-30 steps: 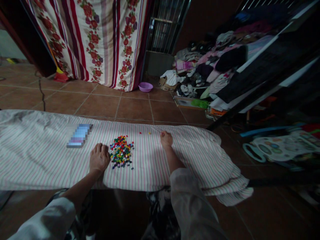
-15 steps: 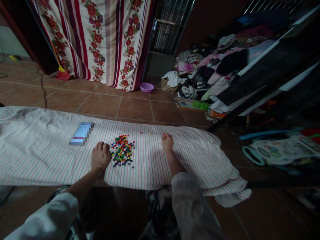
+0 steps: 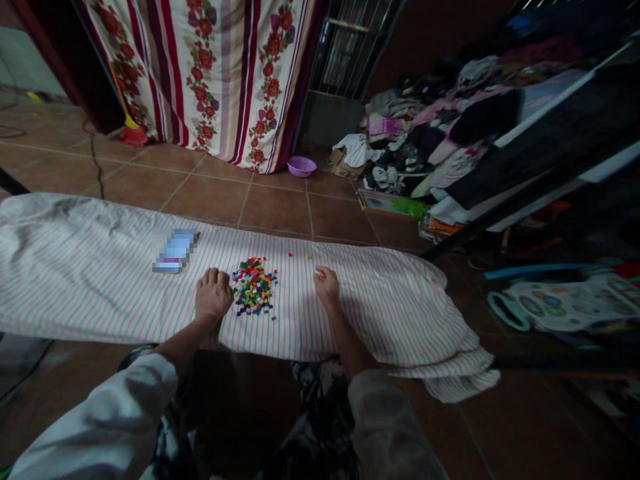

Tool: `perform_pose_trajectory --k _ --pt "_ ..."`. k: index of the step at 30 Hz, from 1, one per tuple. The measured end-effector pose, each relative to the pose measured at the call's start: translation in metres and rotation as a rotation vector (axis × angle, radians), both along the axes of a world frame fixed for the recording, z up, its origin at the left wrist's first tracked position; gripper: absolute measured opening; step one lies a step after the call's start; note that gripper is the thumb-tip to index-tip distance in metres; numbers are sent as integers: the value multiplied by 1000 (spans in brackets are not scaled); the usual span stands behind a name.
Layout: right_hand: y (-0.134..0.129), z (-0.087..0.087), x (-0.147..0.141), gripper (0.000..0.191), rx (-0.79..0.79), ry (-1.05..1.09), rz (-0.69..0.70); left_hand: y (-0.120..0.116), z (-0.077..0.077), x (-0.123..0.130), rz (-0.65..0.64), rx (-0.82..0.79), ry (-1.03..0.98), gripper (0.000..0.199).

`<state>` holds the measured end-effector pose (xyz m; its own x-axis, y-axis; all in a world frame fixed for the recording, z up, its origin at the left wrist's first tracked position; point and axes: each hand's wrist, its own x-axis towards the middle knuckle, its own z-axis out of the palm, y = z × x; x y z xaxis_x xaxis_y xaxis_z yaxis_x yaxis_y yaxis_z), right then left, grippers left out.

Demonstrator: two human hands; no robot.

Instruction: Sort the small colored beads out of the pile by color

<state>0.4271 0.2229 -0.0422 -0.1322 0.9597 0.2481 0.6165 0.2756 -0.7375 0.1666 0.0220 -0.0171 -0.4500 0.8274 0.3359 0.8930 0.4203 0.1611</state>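
Note:
Small coloured cube-like pieces [image 3: 255, 288] lie in a loose pile on the striped cloth [image 3: 300, 333]. My left hand [image 3: 214, 293] rests palm down just left of the pile, with its fingers laid out on the cloth. To the right of the pile is my right hand [image 3: 327, 285], its fingers curled and thumb pressed in; whatever they may hold is hidden. Beyond the pile sit a single red piece [image 3: 291, 255] and a yellow piece [image 3: 308, 257], spaced apart. A faint pinkish speck [image 3: 331, 259] lies further right in that line.
A phone with a blurred screen [image 3: 175, 251] lies left of the pile. Past the cloth stand a floral curtain [image 3: 225, 80], a purple basin [image 3: 301, 167] and a red broom [image 3: 133, 135] on the tiled floor. Heaped clothes [image 3: 410, 133] fill the right side.
My right hand has drawn back toward me and left, nearer the pile, leaving the pinkish speck uncovered. My left hand stays beside the pile. The view has shifted slightly.

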Motion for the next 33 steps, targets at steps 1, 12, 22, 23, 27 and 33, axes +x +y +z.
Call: perform_pose_trajectory --k 1,12,22,23,27,33 --pt "-9 0 -5 28 6 11 47 0 0 0 1 2 3 23" --pt "-61 5 -60 23 18 -155 382 -1 0 0 -7 1 7 19" --pt "-66 0 -66 12 76 -234 354 -1 -1 -1 -5 -7 27 18" --pt "-66 -1 -65 11 82 -211 361 -1 -1 -1 -4 -8 25 18" --pt "-65 -4 -62 8 86 -110 383 -1 0 -1 -11 -2 17 19" --pt "-66 -7 -61 7 23 36 354 -1 -3 -2 -11 8 9 21"
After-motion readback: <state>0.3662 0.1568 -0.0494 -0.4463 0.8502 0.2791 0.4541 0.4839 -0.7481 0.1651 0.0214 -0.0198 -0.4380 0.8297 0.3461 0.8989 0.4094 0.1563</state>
